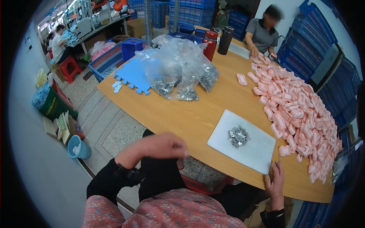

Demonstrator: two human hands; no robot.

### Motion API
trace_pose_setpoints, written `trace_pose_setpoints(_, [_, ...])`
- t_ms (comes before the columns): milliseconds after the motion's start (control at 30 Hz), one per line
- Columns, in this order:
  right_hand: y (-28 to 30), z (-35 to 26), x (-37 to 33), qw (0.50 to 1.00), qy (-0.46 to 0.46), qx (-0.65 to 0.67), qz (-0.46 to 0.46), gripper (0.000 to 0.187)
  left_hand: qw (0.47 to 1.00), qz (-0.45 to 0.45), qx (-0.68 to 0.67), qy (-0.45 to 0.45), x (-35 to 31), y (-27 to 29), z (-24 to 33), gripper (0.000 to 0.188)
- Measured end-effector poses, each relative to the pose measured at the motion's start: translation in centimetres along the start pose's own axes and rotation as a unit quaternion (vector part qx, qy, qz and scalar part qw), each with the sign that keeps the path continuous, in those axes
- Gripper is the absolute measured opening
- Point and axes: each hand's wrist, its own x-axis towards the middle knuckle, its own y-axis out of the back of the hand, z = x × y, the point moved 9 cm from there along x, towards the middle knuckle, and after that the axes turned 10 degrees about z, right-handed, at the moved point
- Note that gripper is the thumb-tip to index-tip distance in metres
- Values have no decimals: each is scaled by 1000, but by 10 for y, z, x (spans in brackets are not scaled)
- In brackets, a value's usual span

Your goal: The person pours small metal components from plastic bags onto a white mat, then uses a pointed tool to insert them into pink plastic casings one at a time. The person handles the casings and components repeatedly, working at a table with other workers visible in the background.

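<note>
The two hands of the person are well apart from each other. The left hand [165,145] is in the air near the front edge of the wooden table [182,121], above the lap. Its fingers are bent inward and it is blurred, so one cannot tell if something small is held in it. The right hand [276,183] is at the same edge, with the fingers stretched and the thumb apart from them; it is just beside the near right corner of the white board [249,157], and whether the thumb touches this corner cannot be told.

The small silver metal pieces [238,136] lie in a loose heap on the board, to the right of the left hand and farther forward than the right hand; neither hand touches them. The big pile of pink pieces [300,110] is beyond the right hand, to the right of the board. Clear plastic bags [186,64] with similar silver pieces stand farther back.
</note>
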Motion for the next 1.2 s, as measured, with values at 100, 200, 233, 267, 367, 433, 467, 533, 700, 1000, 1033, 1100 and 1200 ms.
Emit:
trace_pose_setpoints(100, [0,-3,2,1000,8,2,4,50,967,220,-119,57,15,64,-52,25])
trace_pose_setpoints(200, [-2,-3,3,1000,11,15,5,50,844,525,-95,46,3,164,-106,48])
trace_pose_setpoints(233, [-4,-5,4,1000,17,16,10,49,779,624,-28,60,-10,199,-121,59])
trace_pose_setpoints(267, [-3,-6,4,1000,18,12,15,48,723,689,7,51,-14,223,-128,67])
trace_pose_setpoints(367, [-2,-15,10,999,35,14,-7,46,611,773,169,-1,-4,271,-120,69])
trace_pose_setpoints(433, [-2,-19,14,999,45,15,-20,45,646,735,203,-18,19,293,-117,61])
trace_pose_setpoints(467, [-4,-18,16,999,48,14,-19,46,704,688,175,-12,33,305,-123,56])
trace_pose_setpoints(533, [-2,-16,17,999,27,16,-31,47,777,622,85,-51,62,295,-119,46])
trace_pose_setpoints(700, [-2,-18,29,999,-32,6,-25,66,749,633,48,-188,52,300,-53,28])
trace_pose_setpoints(1000, [-41,-40,61,990,-19,1,-140,70,766,591,-138,-213,25,284,16,29])
trace_pose_setpoints(1033, [-42,-41,64,990,-20,0,-141,70,771,587,-142,-201,27,278,16,29])
trace_pose_setpoints(1100, [-44,-45,66,990,-15,-2,-143,69,786,571,-143,-188,27,263,16,30])
trace_pose_setpoints(1200, [-49,-56,77,991,14,-13,-134,68,800,544,-140,-212,20,238,25,27])
